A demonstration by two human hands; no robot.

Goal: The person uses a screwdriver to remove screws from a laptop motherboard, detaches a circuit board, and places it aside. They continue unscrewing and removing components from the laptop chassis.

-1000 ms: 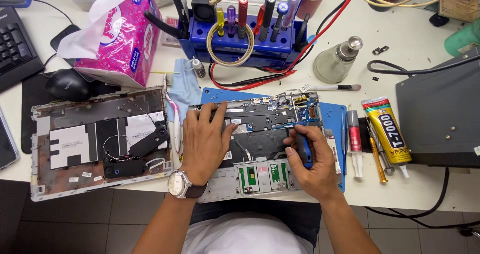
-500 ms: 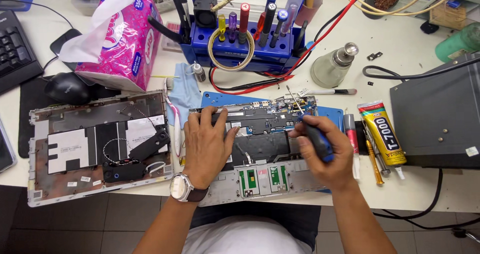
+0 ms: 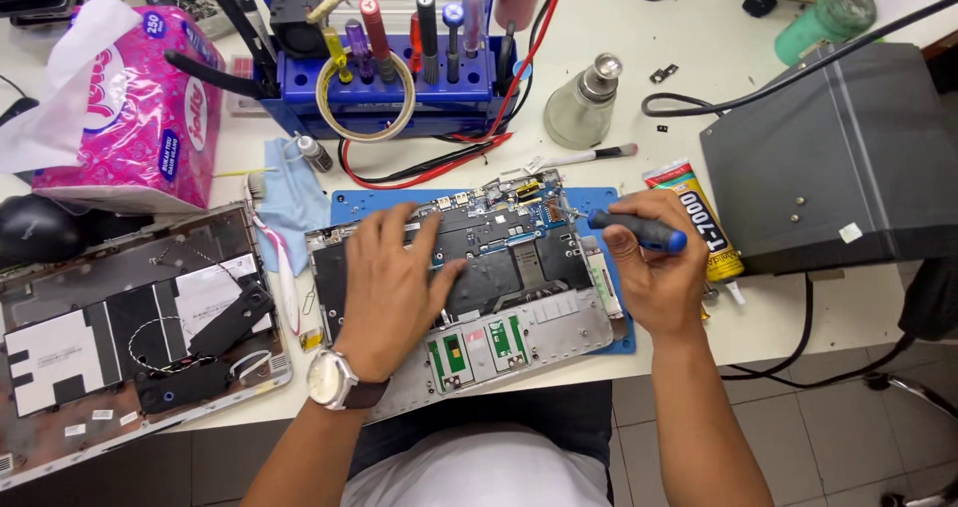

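while the left hand (image 3: 391,285) lies flat, fingers spread, on the opened laptop (image 3: 464,282), the right hand (image 3: 654,267) is clamped on a screwdriver (image 3: 637,230) at the laptop's upper right corner. laptop sits on a blue mat (image 3: 349,206) near the table's front edge. glue tube (image 3: 701,218) lies just right; detached cover (image 3: 130,332) crowds the left.

Right hand (image 3: 654,267) moved off lower right of opened laptop (image 3: 469,277), up toward its top right corner. Screwdriver (image 3: 639,230) was pointing down into board a sec ago, now lying nearly level, tip aimed left at corner by the connectors. Left hand (image 3: 389,287) slid a bit lower-left on black panel, fingers spread wider. Head camera tilted too: tissue pack (image 3: 140,108) and tool rack (image 3: 399,78) sit closer to frame top.
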